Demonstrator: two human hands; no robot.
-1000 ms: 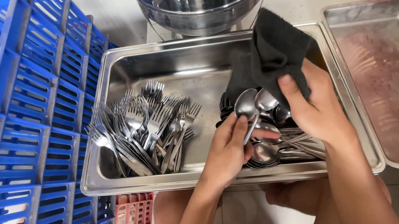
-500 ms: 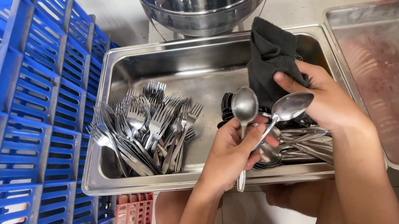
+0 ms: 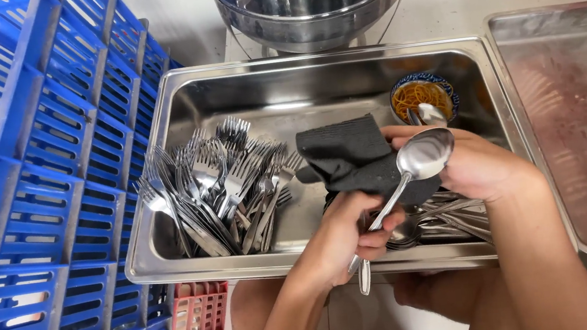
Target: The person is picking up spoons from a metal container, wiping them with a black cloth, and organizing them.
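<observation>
Cloth [image 3: 351, 157] now left of spoon [image 3: 421, 158]

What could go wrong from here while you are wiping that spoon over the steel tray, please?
The spoon is held low on its handle by the left hand, so it might slip and drop among the spoons below. The dark cloth in the right hand hangs close to the pile of forks and may snag on the tines.

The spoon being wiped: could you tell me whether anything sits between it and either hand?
Nothing separates the left hand from the spoon; its fingers grip the handle directly. On the other side, the dark cloth lies between the right hand and the spoon's bowl.
</observation>
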